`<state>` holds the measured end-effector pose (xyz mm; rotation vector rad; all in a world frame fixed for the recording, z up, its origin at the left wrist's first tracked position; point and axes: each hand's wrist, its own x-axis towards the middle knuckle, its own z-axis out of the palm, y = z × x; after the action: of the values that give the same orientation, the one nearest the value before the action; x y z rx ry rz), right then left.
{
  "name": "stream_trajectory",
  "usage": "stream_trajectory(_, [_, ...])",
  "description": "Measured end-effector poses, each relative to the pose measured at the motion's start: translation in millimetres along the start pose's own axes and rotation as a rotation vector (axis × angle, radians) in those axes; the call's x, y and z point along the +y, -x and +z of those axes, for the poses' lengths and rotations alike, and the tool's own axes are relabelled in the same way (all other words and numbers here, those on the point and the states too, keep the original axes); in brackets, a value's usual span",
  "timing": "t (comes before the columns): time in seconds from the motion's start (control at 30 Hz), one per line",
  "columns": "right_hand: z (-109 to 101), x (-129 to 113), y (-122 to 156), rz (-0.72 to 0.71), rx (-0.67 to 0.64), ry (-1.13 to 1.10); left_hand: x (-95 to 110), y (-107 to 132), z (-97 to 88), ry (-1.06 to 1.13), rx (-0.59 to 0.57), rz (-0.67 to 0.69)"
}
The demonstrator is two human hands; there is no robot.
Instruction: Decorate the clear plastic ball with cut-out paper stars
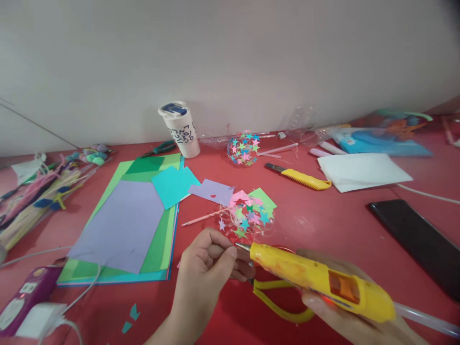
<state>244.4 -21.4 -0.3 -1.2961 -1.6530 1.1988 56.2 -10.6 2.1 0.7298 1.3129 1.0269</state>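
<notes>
My right hand (345,314) grips a yellow hot glue gun (316,280), its metal nozzle pointing left toward my left hand (208,270). My left hand's fingers are pinched together right at the nozzle tip; what they hold is too small to make out. Just beyond the hands lies a clear ball covered in coloured paper stars (247,218) on a thin pink stick (201,219). A second star-covered ball (244,148) rests further back.
On the red table (323,220): a stack of coloured paper sheets (132,225) at left, pipe cleaners (32,201) far left, a white cup (181,129), a yellow utility knife (300,176), white paper (359,171), a black phone (420,242), a purple device (25,297) and cables.
</notes>
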Motion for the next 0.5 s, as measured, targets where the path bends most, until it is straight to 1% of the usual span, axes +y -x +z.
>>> stream_trajectory(0.1, [-0.1, 1.1, 0.0, 0.003, -0.015, -0.009, 0.1, 0.5, 0.1, 0.001, 0.025, 0.015])
stream_trajectory(0.17, [-1.0, 3.1, 1.3, 0.008, -0.03, 0.001, -0.8, -0.3, -1.3, -0.009, 0.004, 0.016])
stream_trajectory(0.3, [-3.0, 6.7, 3.9, -0.003, 0.018, 0.066, -3.7, -3.3, -5.0, -0.026, -0.045, 0.01])
stream_trajectory(0.43, [-2.3, 5.0, 3.7, -0.047, -0.008, 0.038, -3.9, -3.4, -4.8, -0.02, -0.034, 0.008])
stream_trajectory(0.5, [-1.4, 4.3, 4.2, -0.054, 0.001, 0.033, -2.7, -2.4, -3.6, -0.017, -0.027, 0.005])
